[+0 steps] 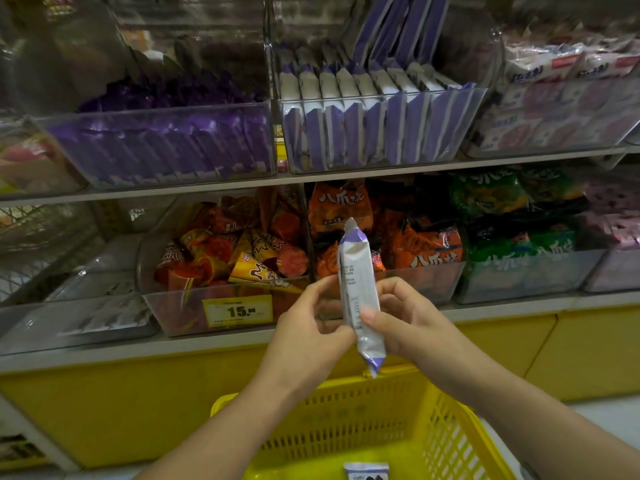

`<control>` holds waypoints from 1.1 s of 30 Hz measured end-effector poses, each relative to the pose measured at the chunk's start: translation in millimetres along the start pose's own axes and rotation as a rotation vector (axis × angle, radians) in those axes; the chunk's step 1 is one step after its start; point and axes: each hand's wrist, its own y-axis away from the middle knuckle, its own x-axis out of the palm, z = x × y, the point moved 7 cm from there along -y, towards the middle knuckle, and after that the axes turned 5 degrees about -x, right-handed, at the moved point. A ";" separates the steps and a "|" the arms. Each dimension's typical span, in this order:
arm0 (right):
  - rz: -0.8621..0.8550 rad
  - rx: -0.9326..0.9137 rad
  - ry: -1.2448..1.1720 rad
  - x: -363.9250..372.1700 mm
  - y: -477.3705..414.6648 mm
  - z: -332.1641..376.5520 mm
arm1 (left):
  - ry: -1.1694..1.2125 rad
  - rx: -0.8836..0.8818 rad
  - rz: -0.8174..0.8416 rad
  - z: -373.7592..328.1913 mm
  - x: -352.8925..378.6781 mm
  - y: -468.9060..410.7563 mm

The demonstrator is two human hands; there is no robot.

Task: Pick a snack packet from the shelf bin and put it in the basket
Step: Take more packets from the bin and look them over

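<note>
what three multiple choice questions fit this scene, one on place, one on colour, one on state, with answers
1. Where is the held packet?
A in the top bin
B in front of the lower shelf
C on the floor

2. What colour is the basket?
A yellow
B red
C blue

3. What holds the packet?
A one hand
B no hand
C both hands

Answers:
1 B, it is held up before the orange bags on that shelf.
2 A, its mesh wall is yellow.
3 C, fingers of the left hand and right hand pinch its sides.
</note>
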 end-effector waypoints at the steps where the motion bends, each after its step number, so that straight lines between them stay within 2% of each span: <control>1: 0.002 0.002 -0.003 0.4 0.0 0.0 | -0.024 -0.004 -0.024 0.5 -3.4 -1.3; 6: 0.021 0.031 -0.027 3.4 -0.4 -2.4 | -0.042 -0.047 -0.097 1.1 -18.3 -6.7; 22: 0.114 0.142 -0.249 8.2 6.7 -6.8 | 0.037 -0.240 0.037 7.2 -15.4 -0.4; 26: -0.063 0.090 -0.284 -5.4 4.4 0.9 | 0.250 -0.282 0.160 4.2 0.6 5.5; 28: -0.144 0.092 -0.278 -14.7 5.9 2.4 | 0.311 -0.227 0.151 -2.8 -0.9 5.8; 30: -0.210 0.081 -0.233 -21.4 8.2 4.0 | 0.257 -0.137 0.105 -9.1 -6.5 6.5; 33: -0.317 -0.047 0.126 -33.0 12.5 21.4 | 0.155 -0.019 -0.016 -18.8 -17.6 10.4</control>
